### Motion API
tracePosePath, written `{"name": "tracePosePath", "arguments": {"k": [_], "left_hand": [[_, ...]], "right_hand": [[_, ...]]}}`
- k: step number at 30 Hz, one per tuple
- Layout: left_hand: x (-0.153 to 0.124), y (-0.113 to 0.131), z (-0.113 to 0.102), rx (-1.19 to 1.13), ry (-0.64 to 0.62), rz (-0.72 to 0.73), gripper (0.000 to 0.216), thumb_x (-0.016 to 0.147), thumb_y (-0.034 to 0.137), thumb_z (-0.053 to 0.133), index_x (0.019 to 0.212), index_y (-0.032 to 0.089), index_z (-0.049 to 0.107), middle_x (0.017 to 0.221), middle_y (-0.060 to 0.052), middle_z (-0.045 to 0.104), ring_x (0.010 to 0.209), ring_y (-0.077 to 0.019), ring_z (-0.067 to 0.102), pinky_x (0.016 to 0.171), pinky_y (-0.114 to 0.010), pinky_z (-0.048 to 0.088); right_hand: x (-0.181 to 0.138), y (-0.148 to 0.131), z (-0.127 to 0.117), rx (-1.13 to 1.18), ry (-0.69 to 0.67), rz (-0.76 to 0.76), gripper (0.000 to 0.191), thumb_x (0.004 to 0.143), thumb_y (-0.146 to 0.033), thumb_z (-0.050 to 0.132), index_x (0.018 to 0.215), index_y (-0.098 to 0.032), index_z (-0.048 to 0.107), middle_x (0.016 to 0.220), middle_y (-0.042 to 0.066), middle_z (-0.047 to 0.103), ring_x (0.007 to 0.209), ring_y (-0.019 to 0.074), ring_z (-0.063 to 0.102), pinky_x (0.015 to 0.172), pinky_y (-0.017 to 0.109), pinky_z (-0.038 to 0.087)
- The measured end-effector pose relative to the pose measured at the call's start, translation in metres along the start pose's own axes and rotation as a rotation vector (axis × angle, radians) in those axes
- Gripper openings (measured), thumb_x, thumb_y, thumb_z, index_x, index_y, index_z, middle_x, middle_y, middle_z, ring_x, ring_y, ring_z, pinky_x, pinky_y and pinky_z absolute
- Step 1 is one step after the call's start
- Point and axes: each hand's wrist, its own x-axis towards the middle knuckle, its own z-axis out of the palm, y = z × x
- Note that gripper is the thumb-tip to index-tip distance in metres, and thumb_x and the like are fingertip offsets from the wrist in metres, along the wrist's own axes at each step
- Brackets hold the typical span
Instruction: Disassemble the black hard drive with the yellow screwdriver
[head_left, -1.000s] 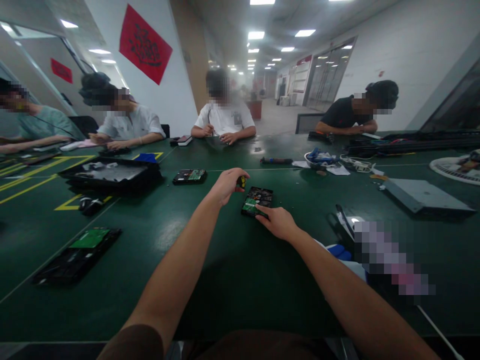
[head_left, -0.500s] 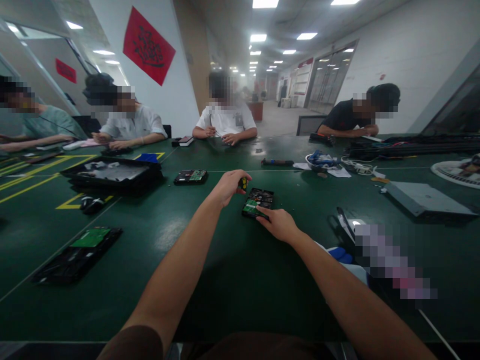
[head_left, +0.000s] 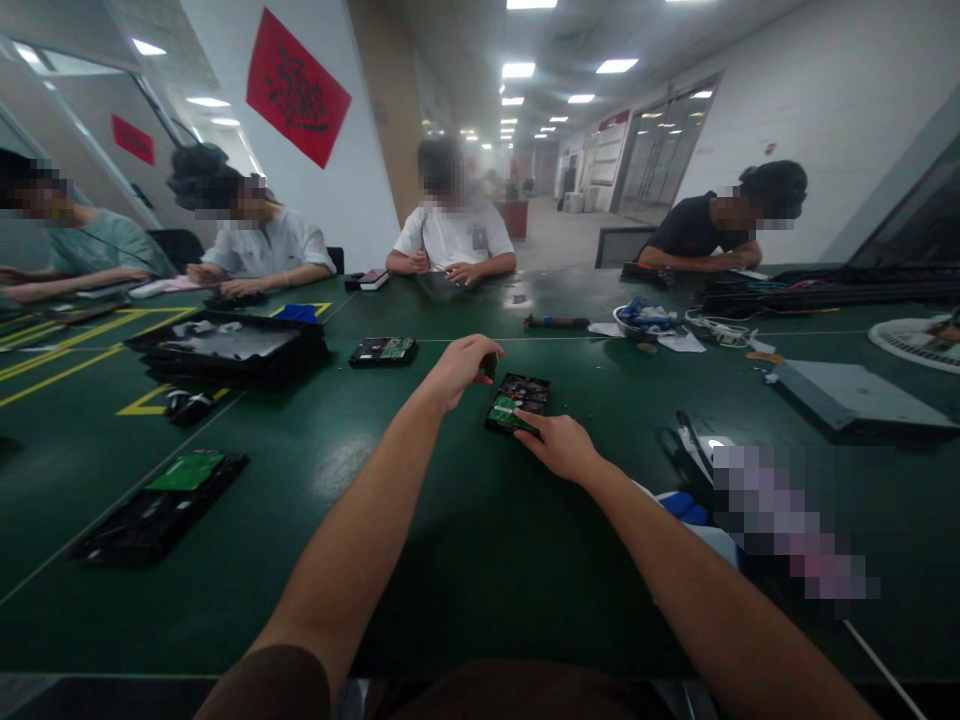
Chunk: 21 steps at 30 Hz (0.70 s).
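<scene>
In the middle of the green table lies a hard drive with a black casing and a green circuit board. My right hand grips its near right edge, the index finger resting on the board. Just left of the drive and raised above it, my left hand has its fingers closed around a small dark object with black and yellow on it. Most of that object is hidden by the fingers, so its kind is unclear. Two similar drives lie apart: one drive farther back, another drive at the near left.
A black tray with pale pieces stands left. At right are a grey metal box, a bowl of blue items, a dark cylindrical tool and blue-and-white fabric. Several people sit around the table's far side.
The small object in my left hand has turned, and its yellow markings no longer show. My right hand stays on the hard drive. The view has shifted slightly.
</scene>
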Motion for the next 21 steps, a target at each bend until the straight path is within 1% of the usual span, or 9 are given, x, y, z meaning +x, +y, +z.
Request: {"name": "tracePosePath", "arguments": {"k": [2, 6, 9, 11, 15, 18, 21], "left_hand": [[-0.0010, 0.0011, 0.0001, -0.010, -0.023, -0.013, 0.018, 0.077, 0.033, 0.065, 0.079, 0.016, 0.070, 0.091, -0.009, 0.066, 0.082, -0.0183, 0.062, 0.056, -0.025, 0.053], [-0.0015, 0.0015, 0.0013, -0.158, -0.093, -0.119, 0.020, 0.080, 0.034, 0.064, 0.086, 0.016, 0.067, 0.083, -0.010, 0.068, 0.077, -0.0201, 0.064, 0.060, -0.031, 0.056], [0.0006, -0.0005, 0.0016, -0.248, -0.078, -0.164, 0.018, 0.080, 0.034, 0.063, 0.086, 0.016, 0.063, 0.081, -0.011, 0.069, 0.076, -0.0211, 0.066, 0.063, -0.034, 0.057], [0.0021, -0.0020, 0.0015, -0.233, -0.052, -0.144, 0.017, 0.079, 0.033, 0.063, 0.082, 0.016, 0.064, 0.083, -0.011, 0.069, 0.077, -0.0207, 0.066, 0.063, -0.033, 0.057], [0.0030, -0.0029, 0.0007, -0.077, 0.009, -0.046, 0.020, 0.077, 0.035, 0.063, 0.078, 0.016, 0.069, 0.083, -0.010, 0.066, 0.077, -0.0191, 0.063, 0.053, -0.025, 0.052], [0.0026, -0.0029, 0.0000, -0.071, -0.047, -0.048, 0.023, 0.079, 0.036, 0.063, 0.084, 0.015, 0.070, 0.082, -0.009, 0.067, 0.076, -0.0193, 0.064, 0.055, -0.026, 0.053], [0.0025, -0.0035, 0.0003, -0.141, -0.080, -0.095, 0.024, 0.082, 0.037, 0.063, 0.093, 0.015, 0.065, 0.081, -0.011, 0.070, 0.075, -0.0213, 0.067, 0.058, -0.030, 0.055]], "right_hand": [[-0.0001, -0.0001, -0.0005, 0.002, -0.003, 0.003, 0.057, 0.103, -0.062, 0.038, 0.152, -0.036, 0.048, 0.122, 0.009, 0.073, 0.104, 0.0276, 0.070, 0.088, 0.038, 0.052], [-0.0001, -0.0004, -0.0007, -0.004, 0.008, 0.000, 0.056, 0.102, -0.063, 0.039, 0.151, -0.036, 0.049, 0.121, 0.008, 0.074, 0.103, 0.0274, 0.071, 0.086, 0.037, 0.053], [-0.0002, -0.0006, -0.0001, -0.013, 0.017, -0.005, 0.055, 0.102, -0.062, 0.040, 0.150, -0.036, 0.051, 0.120, 0.008, 0.074, 0.103, 0.0277, 0.071, 0.086, 0.037, 0.053], [-0.0004, -0.0006, 0.0000, -0.012, 0.013, -0.001, 0.055, 0.103, -0.061, 0.040, 0.151, -0.036, 0.050, 0.122, 0.008, 0.074, 0.104, 0.0276, 0.071, 0.088, 0.037, 0.053], [-0.0005, -0.0006, -0.0007, -0.004, 0.002, 0.002, 0.056, 0.103, -0.062, 0.039, 0.152, -0.036, 0.049, 0.122, 0.007, 0.074, 0.105, 0.0272, 0.071, 0.089, 0.037, 0.052], [-0.0005, -0.0007, -0.0014, 0.001, 0.004, 0.000, 0.057, 0.102, -0.062, 0.040, 0.151, -0.036, 0.049, 0.123, 0.007, 0.073, 0.105, 0.0269, 0.071, 0.088, 0.037, 0.052], [-0.0004, -0.0013, -0.0015, 0.003, 0.000, -0.002, 0.056, 0.103, -0.062, 0.039, 0.151, -0.036, 0.049, 0.123, 0.007, 0.073, 0.105, 0.0267, 0.070, 0.089, 0.037, 0.052]]}}
